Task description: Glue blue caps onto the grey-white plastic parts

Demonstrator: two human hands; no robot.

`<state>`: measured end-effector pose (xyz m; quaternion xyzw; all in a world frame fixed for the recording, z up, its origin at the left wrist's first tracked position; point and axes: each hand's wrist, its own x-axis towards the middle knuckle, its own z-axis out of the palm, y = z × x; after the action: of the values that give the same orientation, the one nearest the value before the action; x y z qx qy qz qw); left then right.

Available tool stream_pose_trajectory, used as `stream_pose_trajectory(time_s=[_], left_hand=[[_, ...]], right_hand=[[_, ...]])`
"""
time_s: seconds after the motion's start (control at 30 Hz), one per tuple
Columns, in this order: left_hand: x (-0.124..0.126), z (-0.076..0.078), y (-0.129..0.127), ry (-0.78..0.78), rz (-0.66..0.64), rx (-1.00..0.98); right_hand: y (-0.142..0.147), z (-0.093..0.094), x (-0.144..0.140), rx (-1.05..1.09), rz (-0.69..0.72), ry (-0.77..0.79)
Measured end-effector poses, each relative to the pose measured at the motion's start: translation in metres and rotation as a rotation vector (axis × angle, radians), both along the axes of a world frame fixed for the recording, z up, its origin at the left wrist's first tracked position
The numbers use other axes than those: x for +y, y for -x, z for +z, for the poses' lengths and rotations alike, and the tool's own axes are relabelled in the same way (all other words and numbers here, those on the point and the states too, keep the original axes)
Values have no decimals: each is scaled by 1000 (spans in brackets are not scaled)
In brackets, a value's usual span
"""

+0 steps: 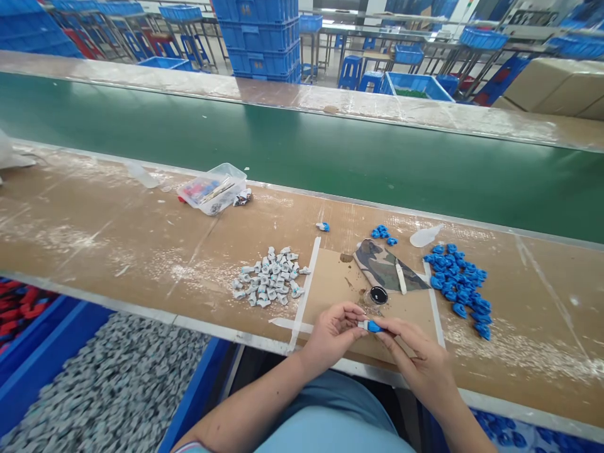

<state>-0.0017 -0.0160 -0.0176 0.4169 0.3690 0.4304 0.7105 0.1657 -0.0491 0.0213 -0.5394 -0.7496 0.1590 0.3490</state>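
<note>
Between my two hands, just above the cardboard, a small grey plastic part point(362, 324) meets a blue plastic part point(374, 326). My left hand point(336, 330) pinches the grey one; my right hand point(415, 352) grips the blue one by fingertips. Right behind them stands a small cup of black liquid point(379, 295). A camouflage cloth point(384, 267) lies beyond it, with a white stick-like tool point(401, 277) on top. To the left is a pile of grey parts point(271, 277), to the right a pile of blue parts point(457, 280).
A joined grey-and-blue piece point(323, 226) and several blue parts point(383, 233) lie farther back. A clear plastic box point(214, 189) stands left. Behind the bench runs a green conveyor belt point(302, 148). A blue bin point(189, 402) of grey parts is below the left edge.
</note>
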Motion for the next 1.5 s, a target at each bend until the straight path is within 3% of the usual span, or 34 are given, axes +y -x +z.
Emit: stream_pose_trajectory(time_s=[0.33, 0.53, 0.83, 1.07, 1.33, 1.4, 1.5], left_hand=[[-2, 2, 3, -255, -44, 254], [-2, 0, 3, -126, -94, 151], [1, 6, 1, 80, -86, 37], [7, 15, 0, 239, -58, 40], [11, 16, 2, 169, -133, 123], [20, 16, 5, 97, -130, 178], [50, 20, 9, -86, -77, 297]], right_hand=[[-13, 11, 4, -10, 206, 11], [-11, 7, 5, 99, 199, 51], [4, -14, -8, 329, -36, 119], [-3, -18, -5, 327, 10, 173], [-2, -16, -8, 283, -9, 167], [-19, -17, -11, 220, -97, 112], [-66, -22, -18, 88, -511, 13]])
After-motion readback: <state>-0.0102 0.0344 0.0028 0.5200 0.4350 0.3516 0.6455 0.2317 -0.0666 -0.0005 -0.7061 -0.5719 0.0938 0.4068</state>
